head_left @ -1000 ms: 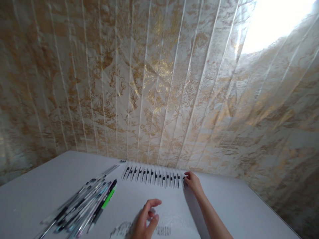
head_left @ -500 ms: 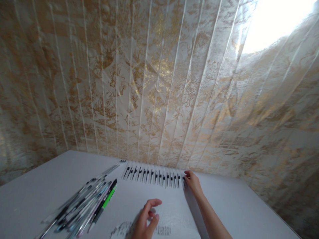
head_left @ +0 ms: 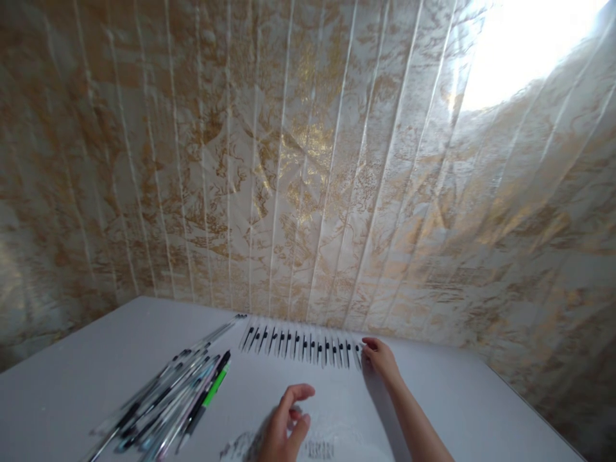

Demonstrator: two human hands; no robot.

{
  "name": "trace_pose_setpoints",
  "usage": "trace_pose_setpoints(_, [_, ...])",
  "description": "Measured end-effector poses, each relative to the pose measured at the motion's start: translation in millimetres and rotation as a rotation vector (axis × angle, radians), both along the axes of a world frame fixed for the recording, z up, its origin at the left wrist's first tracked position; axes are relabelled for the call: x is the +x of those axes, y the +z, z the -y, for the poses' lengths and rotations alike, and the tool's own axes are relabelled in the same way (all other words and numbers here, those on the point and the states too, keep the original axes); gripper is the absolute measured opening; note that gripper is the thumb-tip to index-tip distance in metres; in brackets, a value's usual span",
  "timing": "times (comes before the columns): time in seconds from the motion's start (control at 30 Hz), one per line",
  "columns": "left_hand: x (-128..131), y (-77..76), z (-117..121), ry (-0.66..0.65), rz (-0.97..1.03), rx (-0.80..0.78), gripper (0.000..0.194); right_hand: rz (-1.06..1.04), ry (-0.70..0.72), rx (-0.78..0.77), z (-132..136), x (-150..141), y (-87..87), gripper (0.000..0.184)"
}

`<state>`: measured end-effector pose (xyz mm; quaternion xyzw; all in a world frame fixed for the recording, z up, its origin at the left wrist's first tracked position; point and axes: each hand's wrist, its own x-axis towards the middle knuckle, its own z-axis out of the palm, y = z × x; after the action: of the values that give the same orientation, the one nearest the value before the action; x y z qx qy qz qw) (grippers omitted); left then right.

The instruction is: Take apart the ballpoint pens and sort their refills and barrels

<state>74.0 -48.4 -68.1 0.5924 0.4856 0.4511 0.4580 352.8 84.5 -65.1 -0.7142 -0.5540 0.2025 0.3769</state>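
A row of several pens with black clips (head_left: 301,343) sits tucked side by side in a clear plastic sleeve (head_left: 332,410) at the far edge of the white table (head_left: 72,378). My right hand (head_left: 381,358) reaches to the right end of that row, fingers pinched on the last pen there. Nearer me, my left hand (head_left: 285,423) rests on the sleeve with its fingers loosely curled and nothing in them. A loose pile of pens (head_left: 168,398), one with a green barrel (head_left: 214,389), lies to the left.
A wall of gold-and-cream patterned panels (head_left: 308,160) rises right behind the table's far edge. Strong light glares at the upper right. Printed text shows on the sleeve near my left hand.
The view has tilted slightly, so everything sits a little lower and to the right in the frame. Both hands keep their places at the pen row and on the sleeve.
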Motion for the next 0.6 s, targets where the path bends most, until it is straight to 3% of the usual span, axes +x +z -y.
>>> trace_pose_setpoints(0.07, [-11, 13.4, -14, 0.026, -0.051, 0.086, 0.036, -0.086, 0.012, -0.008, 12, 3, 0.0, 0.033])
trace_pose_setpoints(0.13, [-34, 31.2, -38, 0.109, -0.229, 0.167, 0.034, -0.158, 0.033, -0.005, 31, 7, -2.4, 0.035])
trace_pose_setpoints(0.17, [-51, 40.4, -51, 0.16, -0.414, 0.206, 0.034, -0.196, 0.048, 0.0, 43, 9, -4.5, 0.036])
trace_pose_setpoints(0.3, [-131, 65.5, -105, 0.34, -0.677, 0.16, 0.026, -0.446, 0.093, 0.047, 91, 18, -13.9, 0.038])
trace_pose_setpoints(0.43, [-183, 63.1, -135, 0.413, -0.912, -0.017, 0.017, -0.505, 0.074, 0.102, 117, 16, -17.0, 0.038])
trace_pose_setpoints(0.6, [-189, 47.7, -148, 0.354, -1.049, -0.139, 0.03, -0.463, 0.059, 0.113, 120, 4, -9.8, 0.039])
